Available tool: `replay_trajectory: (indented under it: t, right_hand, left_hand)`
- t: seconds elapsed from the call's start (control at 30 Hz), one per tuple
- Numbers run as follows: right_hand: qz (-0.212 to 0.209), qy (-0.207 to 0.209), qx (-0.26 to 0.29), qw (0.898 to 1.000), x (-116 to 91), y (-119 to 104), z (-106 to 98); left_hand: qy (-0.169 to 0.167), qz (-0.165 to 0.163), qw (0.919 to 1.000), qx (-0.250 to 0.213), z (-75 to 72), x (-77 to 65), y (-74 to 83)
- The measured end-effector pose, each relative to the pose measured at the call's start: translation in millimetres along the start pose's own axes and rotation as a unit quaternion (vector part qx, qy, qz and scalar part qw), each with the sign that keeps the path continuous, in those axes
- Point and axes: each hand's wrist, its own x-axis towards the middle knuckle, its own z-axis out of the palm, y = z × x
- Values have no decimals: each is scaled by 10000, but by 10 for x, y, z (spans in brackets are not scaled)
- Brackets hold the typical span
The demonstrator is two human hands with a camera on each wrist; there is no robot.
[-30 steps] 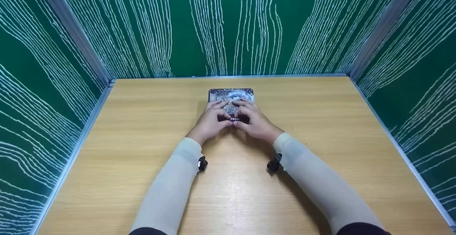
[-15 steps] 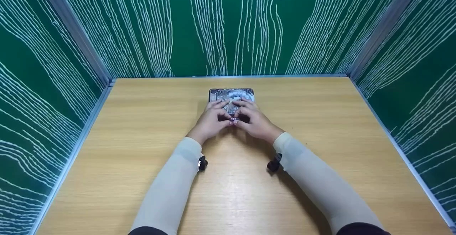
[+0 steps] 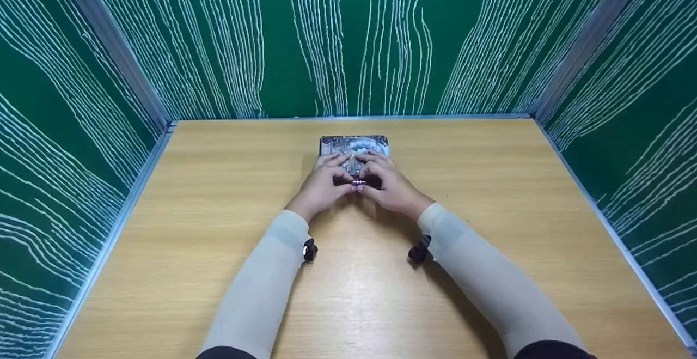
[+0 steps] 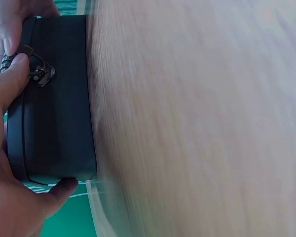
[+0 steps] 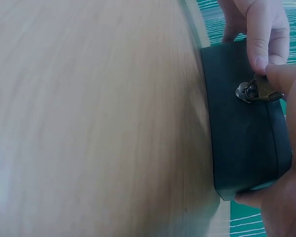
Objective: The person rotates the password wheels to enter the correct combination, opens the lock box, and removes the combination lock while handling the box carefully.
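Observation:
A dark box (image 4: 59,103) with a patterned, picture-covered lid (image 3: 354,145) sits on the table. From a metal catch (image 5: 242,92) on its near side hangs a small bronze combination padlock (image 3: 358,182), its ridged number dials (image 4: 8,61) between the fingertips. My left hand (image 3: 320,187) pinches the padlock at its left end, thumb on the dials, other fingers on the lid and box side. From the other end my right hand (image 3: 396,187) pinches the padlock between thumb and forefinger, its other fingers likewise resting on the box. The digits are too small to read.
The wooden table (image 3: 359,293) runs from the box toward me. Green panels with white wavy lines (image 3: 348,43) close off the back and both sides. Black wrist cameras (image 3: 309,250) sit on the light sleeves.

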Motion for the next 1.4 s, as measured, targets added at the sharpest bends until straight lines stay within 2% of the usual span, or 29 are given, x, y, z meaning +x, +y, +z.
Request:
replay_trajectory:
  t: [0.27,0.93,1.4]
  right_hand:
    - [20,-85,-161,9998,-2,-15,-9]
    - [18,-75,-90,9999,0,-5,-4]
    - [22,-99,-212,9997,-6,-22,-4]
  left_hand:
    - [-6,16,10000,19,4,3,2]
    - [5,-53,10000,6,8,8,-9]
    - [45,48,10000,42,8,10,0]
